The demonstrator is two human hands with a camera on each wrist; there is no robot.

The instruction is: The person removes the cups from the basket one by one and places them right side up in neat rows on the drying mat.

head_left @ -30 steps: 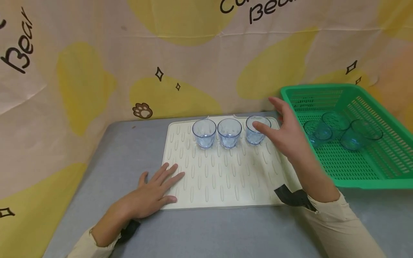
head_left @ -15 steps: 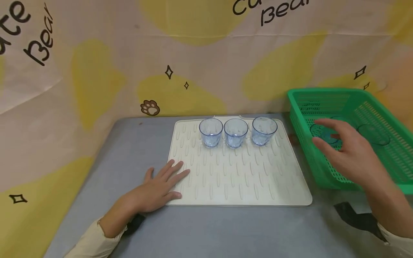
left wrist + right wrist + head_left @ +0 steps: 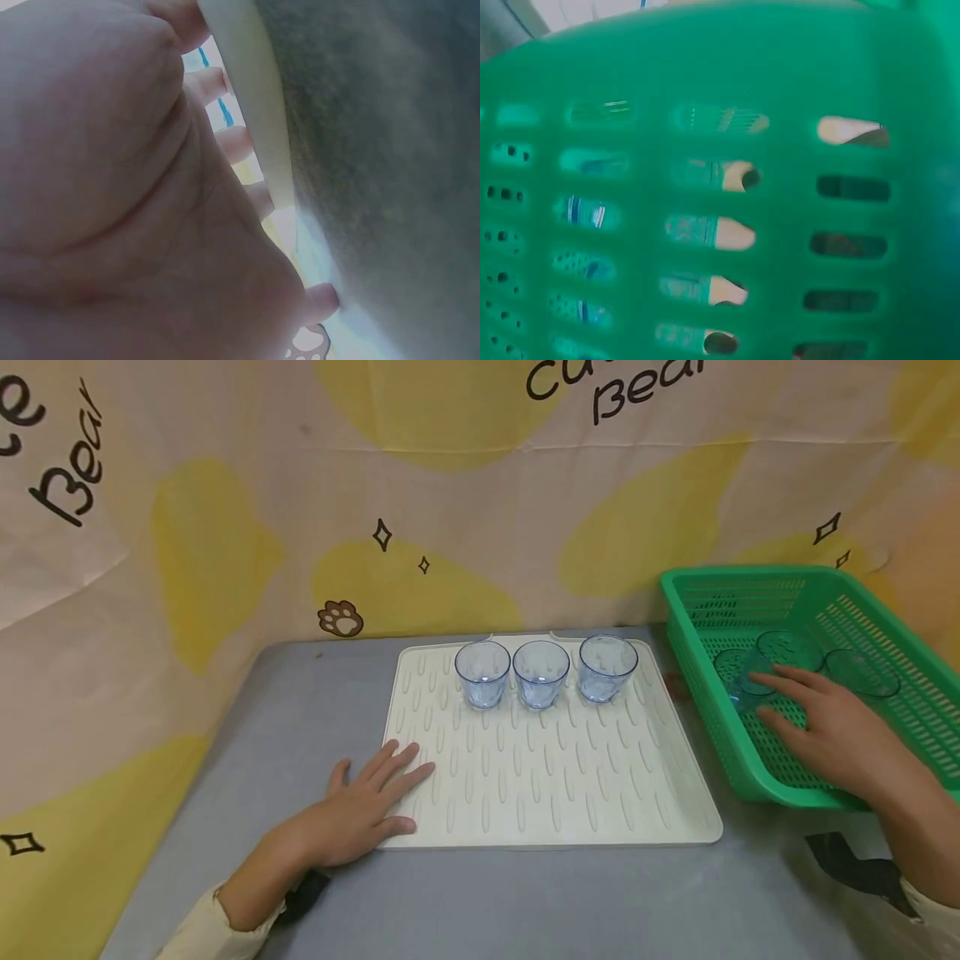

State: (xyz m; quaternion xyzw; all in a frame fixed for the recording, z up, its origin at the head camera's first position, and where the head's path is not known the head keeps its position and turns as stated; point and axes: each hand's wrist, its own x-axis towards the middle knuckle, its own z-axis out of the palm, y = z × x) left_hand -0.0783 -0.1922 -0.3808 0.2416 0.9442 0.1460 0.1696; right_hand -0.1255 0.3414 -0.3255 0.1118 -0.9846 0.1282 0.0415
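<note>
My left hand (image 3: 356, 818) lies with fingers spread on the left edge of a white ribbed drying mat (image 3: 555, 777). The left wrist view shows its palm (image 3: 112, 165) beside the mat's pale edge (image 3: 262, 112). Over the green basket (image 3: 712, 752), my right hand (image 3: 847, 739) reaches in with loosely extended fingers. Its fingertips overlap a blue-tinted drinking glass (image 3: 731, 668) at the basket's left. Two other glasses lie there, one behind (image 3: 787, 646) and one to the right (image 3: 873, 681), partly hidden by the hand. Green slotted wall (image 3: 780, 67) fills the right wrist view.
Along the mat's back edge, three clear bluish glasses stand upright in a row: left (image 3: 482, 681), middle (image 3: 541, 681) and right (image 3: 606, 675). A printed cloth (image 3: 480, 510) hangs behind the grey table (image 3: 525, 902).
My right hand has left the right-hand glass on the mat, travelled right and lowered into the basket. The left hand stays on the mat.
</note>
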